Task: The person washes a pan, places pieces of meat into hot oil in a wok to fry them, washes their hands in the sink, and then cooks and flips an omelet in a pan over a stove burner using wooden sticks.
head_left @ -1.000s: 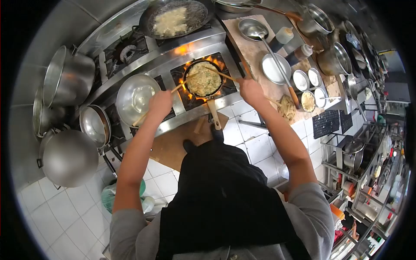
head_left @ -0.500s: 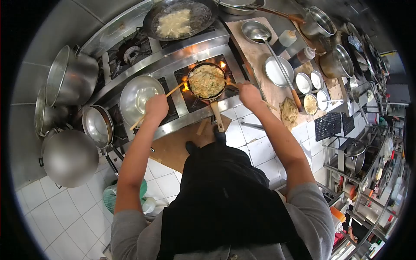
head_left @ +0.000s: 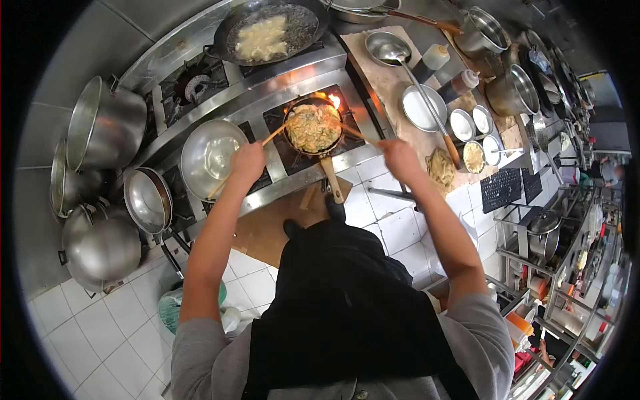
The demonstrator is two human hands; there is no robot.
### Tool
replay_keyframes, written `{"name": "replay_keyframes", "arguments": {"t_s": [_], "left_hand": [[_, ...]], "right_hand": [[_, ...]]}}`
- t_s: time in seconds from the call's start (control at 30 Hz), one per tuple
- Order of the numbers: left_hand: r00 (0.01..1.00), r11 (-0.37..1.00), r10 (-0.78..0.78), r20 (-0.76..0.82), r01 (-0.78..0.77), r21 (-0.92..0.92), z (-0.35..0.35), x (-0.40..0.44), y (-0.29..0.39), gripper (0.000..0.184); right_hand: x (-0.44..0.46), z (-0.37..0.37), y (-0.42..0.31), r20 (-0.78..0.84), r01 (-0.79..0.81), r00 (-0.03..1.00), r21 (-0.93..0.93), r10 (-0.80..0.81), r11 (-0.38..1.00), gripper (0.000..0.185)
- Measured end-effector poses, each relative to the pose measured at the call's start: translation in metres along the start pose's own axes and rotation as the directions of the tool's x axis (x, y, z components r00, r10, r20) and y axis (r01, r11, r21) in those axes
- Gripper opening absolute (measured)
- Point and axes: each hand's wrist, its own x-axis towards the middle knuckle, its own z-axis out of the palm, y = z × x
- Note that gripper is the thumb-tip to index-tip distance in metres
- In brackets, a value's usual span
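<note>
My left hand [head_left: 248, 162] is closed around a long wooden chopstick [head_left: 275, 134], whose far end reaches the left edge of the food. Closed on a second wooden chopstick [head_left: 357, 133], my right hand [head_left: 401, 160] holds its tip at the food's right side. The food [head_left: 313, 128] is a lumpy, golden, omelette-like mass with green bits. It fills a small dark frying pan [head_left: 303, 151] with a wooden handle [head_left: 331, 179] pointing toward me. Flames [head_left: 334, 101] rise behind the pan from the burner.
A large wok [head_left: 230, 57] with pale food frying in oil stands at the back. Left of the pan lies a steel bowl-shaped pan [head_left: 200, 147]. Stockpots [head_left: 110, 127] crowd the far left. A ladle [head_left: 427, 93], bowls [head_left: 427, 117] and squeeze bottles [head_left: 460, 87] occupy the right counter.
Both hands have shifted slightly right and toward me. The right chopstick has drawn back toward the food's edge, and the food lies differently in the pan. Flames behind it have grown.
</note>
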Motion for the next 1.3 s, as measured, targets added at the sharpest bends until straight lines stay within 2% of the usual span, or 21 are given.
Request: {"name": "replay_keyframes", "arguments": {"t_s": [0.1, 0.2, 0.3, 0.33, 0.43, 0.47, 0.53, 0.63, 0.7, 0.8, 0.83, 0.93, 1.0, 1.03, 1.1, 1.13, 1.23, 1.3], "left_hand": [[1.000, 0.999, 0.016, 0.012, -0.015, -0.047, -0.016, -0.024, 0.019, 0.028], [0.997, 0.996, 0.073, -0.034, -0.074, -0.058, 0.017, -0.011, 0.033, 0.027], [0.996, 0.997, 0.076, -0.052, -0.077, -0.025, 0.045, 0.014, 0.028, 0.025], [0.991, 0.998, 0.062, -0.118, -0.064, -0.014, 0.048, 0.017, 0.025, 0.024], [0.988, 0.996, 0.066, -0.140, -0.075, -0.058, 0.048, 0.010, 0.013, 0.024], [0.991, 0.993, 0.054, -0.125, -0.067, -0.098, 0.040, 0.001, 0.013, 0.024], [0.995, 0.983, 0.042, -0.090, -0.058, -0.177, 0.025, -0.025, 0.016, 0.023], [0.995, 0.993, 0.040, 0.089, -0.030, -0.111, 0.001, -0.062, 0.032, 0.023], [0.996, 0.993, 0.055, 0.075, -0.047, -0.106, 0.043, -0.053, 0.001, 0.022], [0.998, 0.988, 0.025, 0.054, -0.016, -0.156, 0.028, -0.059, 0.000, 0.021], [0.998, 0.984, 0.005, 0.056, 0.005, -0.180, 0.015, -0.067, 0.006, 0.021], [0.995, 0.977, 0.072, 0.072, -0.056, -0.204, 0.008, -0.071, 0.027, 0.023], [0.991, 0.988, 0.060, 0.122, -0.041, -0.148, 0.023, -0.064, 0.025, 0.024], [0.988, 0.992, 0.054, 0.147, -0.036, -0.120, 0.019, -0.062, 0.029, 0.025], [0.981, 0.984, 0.068, 0.183, -0.036, -0.174, 0.004, -0.064, 0.016, 0.025], [0.976, 0.979, 0.073, 0.207, -0.031, -0.201, -0.009, -0.070, 0.009, 0.025], [0.997, 0.959, -0.002, 0.074, 0.023, -0.282, -0.042, -0.084, -0.006, 0.023], [0.994, 0.993, -0.040, 0.102, 0.052, -0.110, -0.041, -0.078, -0.004, 0.022]], "right_hand": [[-0.002, -0.027, 0.006, -0.081, -0.011, 0.997, -0.038, 0.008, 0.999, 0.026], [0.004, -0.005, 0.000, 0.070, -0.076, 0.993, -0.192, 0.091, 0.978, 0.023], [-0.011, 0.000, -0.019, 0.163, -0.057, 0.982, -0.225, 0.095, 0.973, 0.021], [-0.013, -0.004, -0.018, 0.199, -0.029, 0.977, -0.207, 0.071, 0.978, 0.023], [-0.015, -0.037, -0.012, 0.151, -0.037, 0.987, -0.160, 0.062, 0.986, 0.024], [-0.011, -0.052, -0.017, 0.153, -0.065, 0.983, -0.204, 0.098, 0.977, 0.027], [-0.003, -0.052, -0.010, 0.135, -0.006, 0.990, -0.178, 0.031, 0.984, 0.027], [0.013, -0.051, -0.009, 0.198, 0.033, 0.980, -0.254, 0.019, 0.967, 0.027], [0.021, -0.052, -0.008, 0.210, 0.046, 0.978, -0.278, 0.014, 0.959, 0.027], [0.030, -0.069, -0.001, 0.153, 0.079, 0.988, -0.287, -0.036, 0.955, 0.027], [0.029, -0.074, -0.005, 0.168, 0.103, 0.984, -0.274, -0.058, 0.956, 0.026], [0.031, -0.081, -0.010, 0.213, 0.162, 0.971, -0.259, -0.107, 0.952, 0.025], [0.040, -0.077, -0.007, 0.259, 0.186, 0.959, -0.276, -0.114, 0.943, 0.025], [0.045, -0.080, -0.007, 0.257, 0.151, 0.964, -0.303, -0.072, 0.941, 0.024], [0.054, -0.088, -0.006, 0.254, 0.084, 0.967, -0.353, 0.009, 0.932, 0.024], [0.054, -0.090, -0.011, 0.247, 0.108, 0.968, -0.307, -0.030, 0.946, 0.024], [0.043, -0.081, -0.029, 0.220, 0.172, 0.966, -0.160, -0.134, 0.972, 0.026], [0.043, -0.039, -0.033, 0.209, 0.256, 0.948, -0.044, -0.241, 0.966, 0.028]]}}
